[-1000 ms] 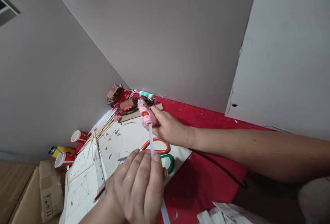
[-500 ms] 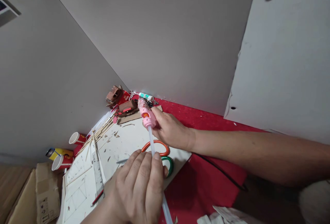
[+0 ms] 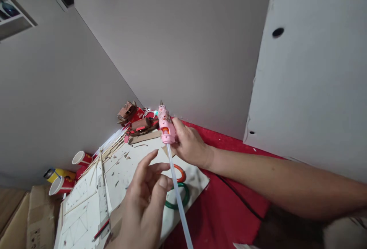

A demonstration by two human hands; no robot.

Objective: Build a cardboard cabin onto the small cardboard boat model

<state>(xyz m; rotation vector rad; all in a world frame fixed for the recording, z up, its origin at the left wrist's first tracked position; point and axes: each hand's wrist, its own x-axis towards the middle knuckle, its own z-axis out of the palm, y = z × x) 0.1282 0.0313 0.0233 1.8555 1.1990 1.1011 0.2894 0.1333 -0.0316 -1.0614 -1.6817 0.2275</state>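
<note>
A pink glue gun (image 3: pixel 166 124) is held up in my right hand (image 3: pixel 191 144), its metal tip pointing away toward the wall. From its back end a long translucent glue stick (image 3: pixel 179 197) slants down to the bottom edge. My left hand (image 3: pixel 149 195) is beside the stick with its fingers spread and bent, the thumb and a fingertip close to it. Beneath, on the white board (image 3: pixel 130 168), lie scissors with an orange (image 3: pixel 180 172) and a green handle loop (image 3: pixel 187 197), partly hidden by the stick and my left hand.
Brown models (image 3: pixel 127 112) stand by the wall. Thin wooden sticks (image 3: pixel 114 145), a ruler (image 3: pixel 102 195) and a red pencil (image 3: pixel 101 230) lie on the board. Paper cups (image 3: pixel 83 158), a yellow container (image 3: pixel 61 174) and a cardboard box (image 3: pixel 41 218) are at left. A black cable (image 3: pixel 241 197) crosses red cloth (image 3: pixel 220 210).
My left hand has let go of the glue stick, opened and turned, and shifted slightly left. The glue gun now points more upward, with its metal tip visible. The camera view has shifted.
</note>
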